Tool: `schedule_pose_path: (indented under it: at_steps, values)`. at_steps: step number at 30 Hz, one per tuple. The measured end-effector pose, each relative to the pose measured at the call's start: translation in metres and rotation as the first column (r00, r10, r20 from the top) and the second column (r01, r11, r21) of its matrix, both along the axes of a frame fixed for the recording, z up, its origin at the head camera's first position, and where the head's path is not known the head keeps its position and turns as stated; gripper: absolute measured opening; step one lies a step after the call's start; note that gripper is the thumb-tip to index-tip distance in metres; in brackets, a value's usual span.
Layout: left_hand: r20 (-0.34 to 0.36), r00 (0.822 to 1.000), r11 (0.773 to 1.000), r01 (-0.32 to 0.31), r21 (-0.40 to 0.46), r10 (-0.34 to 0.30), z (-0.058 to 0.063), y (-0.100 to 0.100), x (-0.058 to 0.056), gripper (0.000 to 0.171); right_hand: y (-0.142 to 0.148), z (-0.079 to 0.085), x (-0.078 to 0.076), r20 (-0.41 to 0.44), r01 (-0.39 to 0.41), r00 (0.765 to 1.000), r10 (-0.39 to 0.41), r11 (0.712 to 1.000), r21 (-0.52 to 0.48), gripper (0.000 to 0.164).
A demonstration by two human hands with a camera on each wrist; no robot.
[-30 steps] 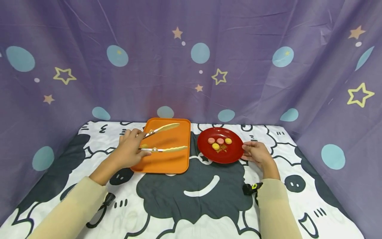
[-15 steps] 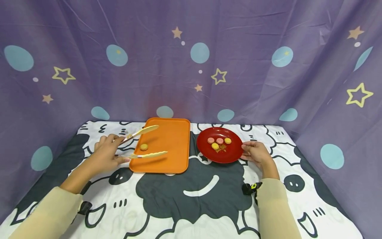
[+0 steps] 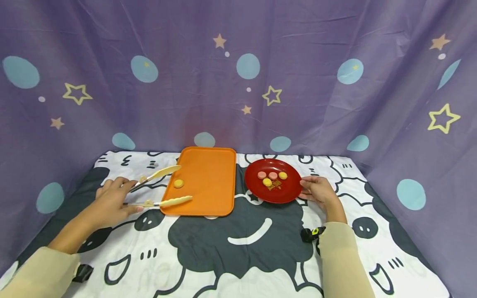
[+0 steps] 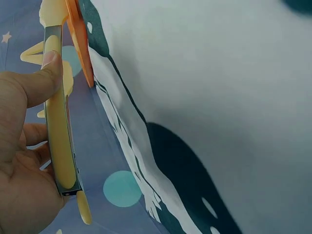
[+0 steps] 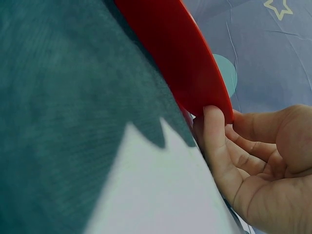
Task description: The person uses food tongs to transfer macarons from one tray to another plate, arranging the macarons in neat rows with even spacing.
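Note:
My left hand (image 3: pixel 113 200) grips a pair of metal tongs with yellow, wavy-edged tips (image 3: pixel 175 201). The tongs' arms are spread wide. In the left wrist view my thumb presses on the yellow grip of the tongs (image 4: pixel 61 131). A yellow macaron (image 3: pixel 178 183) lies on the left part of an orange tray (image 3: pixel 208 178), between the two tong tips as seen from the head. On the right, my right hand (image 3: pixel 318 190) pinches the rim of a red plate (image 3: pixel 288 191), thumb on top. Two pink macarons (image 3: pixel 273 176) and two yellow macarons (image 3: pixel 267 182) sit on that plate.
A white and dark grey cartoon-print cloth (image 3: pixel 208 265) covers the table. Behind it and at both sides hangs a purple curtain (image 3: pixel 298 103) with stars and blue spots. A narrow strip of cloth separates tray and plate.
My left hand has drawn back leftward and slightly nearer with the tongs, from over the middle of the tray to its left edge. The right hand keeps its hold on the plate.

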State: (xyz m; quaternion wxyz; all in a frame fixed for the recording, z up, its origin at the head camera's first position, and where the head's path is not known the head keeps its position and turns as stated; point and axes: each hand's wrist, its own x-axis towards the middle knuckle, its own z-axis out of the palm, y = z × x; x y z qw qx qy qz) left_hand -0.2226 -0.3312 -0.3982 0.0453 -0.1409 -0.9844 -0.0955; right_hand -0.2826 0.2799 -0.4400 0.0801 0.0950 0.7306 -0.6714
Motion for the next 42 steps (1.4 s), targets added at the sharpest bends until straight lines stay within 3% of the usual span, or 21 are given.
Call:
schedule_pose_path:
  at_steps: [12, 32, 42]
  values:
    - [-0.073, 0.997, 0.999, -0.011, -0.044, 0.008, -0.002, -0.008, 0.01, 0.074, -0.005, 0.0, 0.0, 0.003, -0.001, 1.0, 0.001, 1.0, -0.015, 0.038]
    - [-0.138, 0.99, 0.993, -0.045, -0.111, 0.03, 0.0, 0.002, 0.009, 0.062, -0.003, -0.001, 0.0, 0.012, 0.017, 1.0, -0.017, 1.0, -0.002, 0.036]
    - [-0.128, 0.991, 0.994, -0.041, -0.1, 0.028, 0.001, 0.005, 0.007, 0.061, 0.0, -0.001, 0.0, 0.007, 0.021, 1.0, -0.021, 1.0, 0.006, 0.035]
